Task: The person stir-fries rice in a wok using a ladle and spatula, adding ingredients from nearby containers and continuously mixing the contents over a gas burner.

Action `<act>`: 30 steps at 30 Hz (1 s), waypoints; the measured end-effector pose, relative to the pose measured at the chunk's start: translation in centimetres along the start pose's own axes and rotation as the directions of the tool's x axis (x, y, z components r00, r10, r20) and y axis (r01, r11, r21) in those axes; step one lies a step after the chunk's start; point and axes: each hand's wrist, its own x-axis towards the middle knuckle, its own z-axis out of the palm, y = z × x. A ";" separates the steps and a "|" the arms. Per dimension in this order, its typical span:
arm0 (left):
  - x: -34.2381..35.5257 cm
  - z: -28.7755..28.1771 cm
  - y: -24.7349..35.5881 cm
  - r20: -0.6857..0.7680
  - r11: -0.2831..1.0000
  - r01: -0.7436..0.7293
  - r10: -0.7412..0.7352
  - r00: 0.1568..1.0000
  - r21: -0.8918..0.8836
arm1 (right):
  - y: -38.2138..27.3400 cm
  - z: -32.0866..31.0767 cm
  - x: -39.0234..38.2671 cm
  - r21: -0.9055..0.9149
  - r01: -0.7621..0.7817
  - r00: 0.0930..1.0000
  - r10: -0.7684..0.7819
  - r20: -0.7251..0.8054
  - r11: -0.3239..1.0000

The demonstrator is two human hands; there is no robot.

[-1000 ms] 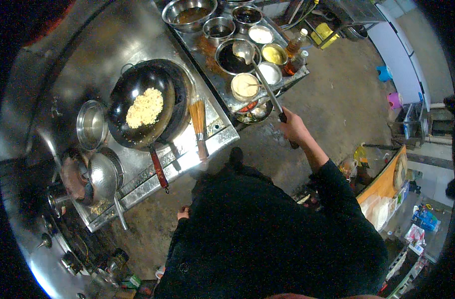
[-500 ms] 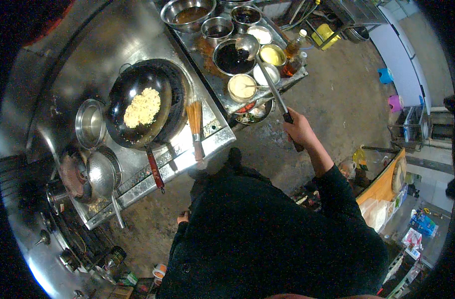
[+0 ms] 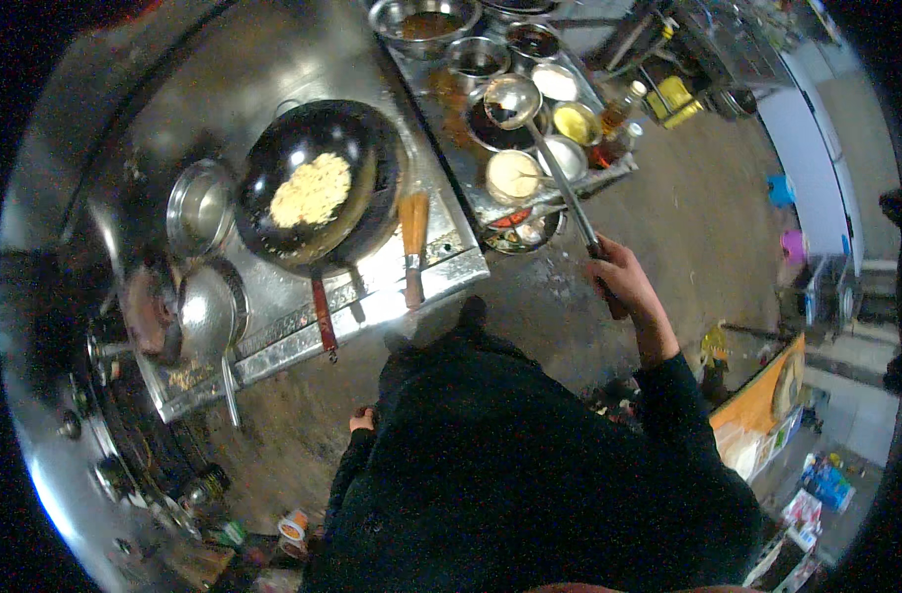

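Note:
My right hand is wrapped round the dark handle of a long metal ladle. The ladle's bowl hangs over a container of dark liquid among the seasoning bowls. Low beside my body, near the stove's front, is my left hand; it is small in view and its fingers are mostly hidden. A black wok rests tilted on the burner with its red handle toward me. Inside it lies a patch of pale yellow, crumbly food, maybe scrambled egg. Neither hand touches the wok.
A bamboo brush lies to the right of the wok. On the left are a metal bowl and a perforated strainer. Bowls of white powder and yellow contents crowd the side counter, with bottles at its edge.
The view has shifted, so the stove and counter sit further right in the picture. The ladle's bowl has moved slightly, still over the dark liquid. My right hand keeps its hold.

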 end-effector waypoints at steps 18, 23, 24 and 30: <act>5.7 -7.6 -0.7 0.114 0.722 0.077 0.003 0.993 -0.687 | -6.1 27.9 4.7 -0.383 0.368 0.881 -0.187 0.434 0.847; 6.4 -10.7 0.2 0.087 0.700 -0.051 0.160 0.983 -0.712 | -7.2 31.1 5.4 -0.569 0.428 0.891 -0.226 0.393 0.702; 6.6 -11.3 0.6 0.130 0.640 0.015 0.134 0.982 -0.768 | -7.6 30.9 5.1 -0.598 0.444 0.890 -0.249 0.382 0.667; 8.7 -13.7 3.3 0.096 0.710 -0.168 0.316 0.944 -0.684 | -8.2 29.0 2.9 -0.702 0.262 0.964 -0.211 0.161 0.663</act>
